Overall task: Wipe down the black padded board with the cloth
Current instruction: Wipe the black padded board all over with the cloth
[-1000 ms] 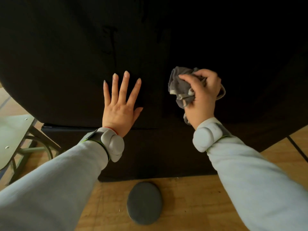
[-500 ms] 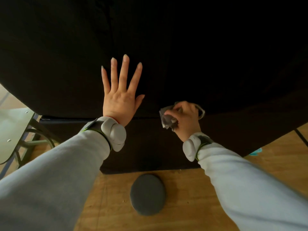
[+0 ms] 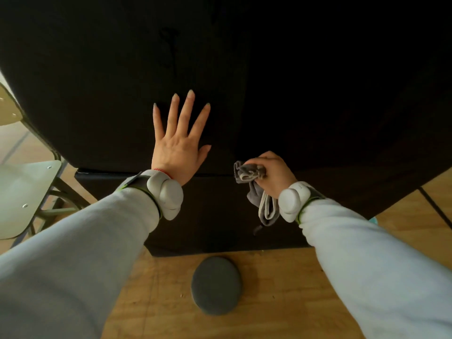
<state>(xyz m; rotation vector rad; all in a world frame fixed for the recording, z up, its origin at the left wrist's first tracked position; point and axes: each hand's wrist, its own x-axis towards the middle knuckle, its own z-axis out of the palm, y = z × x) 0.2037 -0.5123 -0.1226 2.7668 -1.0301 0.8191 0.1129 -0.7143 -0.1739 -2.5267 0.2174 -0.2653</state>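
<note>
A wooden floor crosses the bottom of the frame, with a grey round pad at its centre and a pale chair at the left edge, while the black padded board fills everything above. Your left hand lies flat on the board at centre, fingers straight and spread, likely to steady it. Just right of centre, at the board's lower seam, your right hand curls tightly round the bunched cloth, loose end hanging, seemingly to rub with a firm wad.
</note>
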